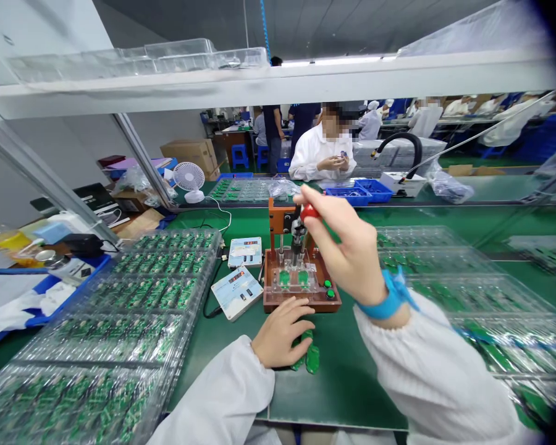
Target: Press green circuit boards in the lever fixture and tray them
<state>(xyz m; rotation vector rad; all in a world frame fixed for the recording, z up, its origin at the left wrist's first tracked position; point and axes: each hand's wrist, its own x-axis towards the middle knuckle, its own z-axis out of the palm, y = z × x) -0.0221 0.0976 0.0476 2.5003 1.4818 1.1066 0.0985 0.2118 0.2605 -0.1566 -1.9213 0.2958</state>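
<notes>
My right hand (347,241), with a blue band on its wrist, is closed around the red knob (310,212) of a lever on a brown press fixture (278,301). Two small green circuit boards (303,279) sit side by side in the fixture's clear holder. In front of it, my left hand (283,334) lies low with its fingers spread, partly over some loose green circuit boards (312,360). The hand hides part of these boards, and I cannot tell whether it presses on them. Two green buttons (330,293) show at the fixture's right front.
Two pale display boxes (238,292) stand left of the fixture. Clear trays of green boards (157,296) fill the left side, and more clear trays (445,284) lie at right. Behind are a small white fan (189,180), blue bins (349,196) and a person (322,151) across the bench.
</notes>
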